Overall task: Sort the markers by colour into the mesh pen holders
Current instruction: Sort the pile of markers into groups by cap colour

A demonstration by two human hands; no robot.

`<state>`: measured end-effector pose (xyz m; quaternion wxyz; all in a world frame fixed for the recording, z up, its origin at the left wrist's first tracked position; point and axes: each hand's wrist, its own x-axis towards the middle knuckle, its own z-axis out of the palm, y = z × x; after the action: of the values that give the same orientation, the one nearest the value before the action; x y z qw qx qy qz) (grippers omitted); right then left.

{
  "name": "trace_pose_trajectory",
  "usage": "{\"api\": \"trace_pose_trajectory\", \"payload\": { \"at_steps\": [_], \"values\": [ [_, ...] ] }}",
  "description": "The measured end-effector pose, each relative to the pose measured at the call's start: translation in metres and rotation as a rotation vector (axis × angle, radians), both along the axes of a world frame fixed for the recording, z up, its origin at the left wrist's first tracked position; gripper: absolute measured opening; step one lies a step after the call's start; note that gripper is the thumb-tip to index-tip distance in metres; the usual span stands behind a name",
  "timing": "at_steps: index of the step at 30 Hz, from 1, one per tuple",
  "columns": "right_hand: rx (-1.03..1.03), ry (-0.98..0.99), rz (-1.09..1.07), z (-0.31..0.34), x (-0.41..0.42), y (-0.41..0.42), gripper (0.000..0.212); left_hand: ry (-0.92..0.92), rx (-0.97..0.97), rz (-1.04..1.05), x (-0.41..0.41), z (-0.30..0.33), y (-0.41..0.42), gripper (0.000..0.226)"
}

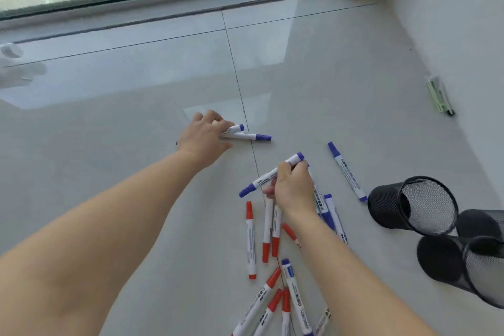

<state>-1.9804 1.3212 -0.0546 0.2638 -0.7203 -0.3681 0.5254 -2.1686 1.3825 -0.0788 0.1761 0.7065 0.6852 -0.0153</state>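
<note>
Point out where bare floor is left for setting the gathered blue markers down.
Bare grey tile spreads left of the left hand toward the window sill, and between the lone blue-capped marker and the green object. It is crowded under the right hand, among red-capped markers, and beside the black mesh pen holders.

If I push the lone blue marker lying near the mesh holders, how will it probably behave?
The blue marker looks round-bodied and lies on glossy floor tile, so it would likely roll or slide easily. It seems stiff plastic and probably light, unlikely to bend.
</note>
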Motion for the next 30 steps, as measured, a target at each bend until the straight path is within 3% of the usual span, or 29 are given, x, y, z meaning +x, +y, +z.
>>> {"api": "trace_pose_trajectory", "payload": {
  "at_steps": [4,7,13,21,26,30],
  "values": [
    [0.08,-0.139,-0.071,0.005,0.057,0.011,0.02,0.081,-0.002,-0.091,0.017,-0.013,0.018,0.037],
    [0.128,-0.252,-0.055,0.004,0.086,0.019,0.016,0.079,-0.002,-0.092,0.026,-0.017,0.023,0.03],
    [0.046,-0.595,0.208,-0.01,0.111,0.016,0.015,0.103,-0.103,0.01,0.045,-0.01,0.01,0.019],
    [-0.023,-0.733,0.473,-0.011,0.117,-0.007,0.064,-0.417,-0.294,0.339,0.128,0.02,-0.059,0.012],
    [-0.078,-0.791,0.561,-0.014,0.126,-0.025,0.074,-0.475,-0.382,0.456,0.162,0.021,-0.085,0.012],
    [-0.081,-0.803,0.571,-0.016,0.128,-0.033,0.079,-0.413,-0.382,0.555,0.171,0.019,-0.088,0.013]
  ]
}}
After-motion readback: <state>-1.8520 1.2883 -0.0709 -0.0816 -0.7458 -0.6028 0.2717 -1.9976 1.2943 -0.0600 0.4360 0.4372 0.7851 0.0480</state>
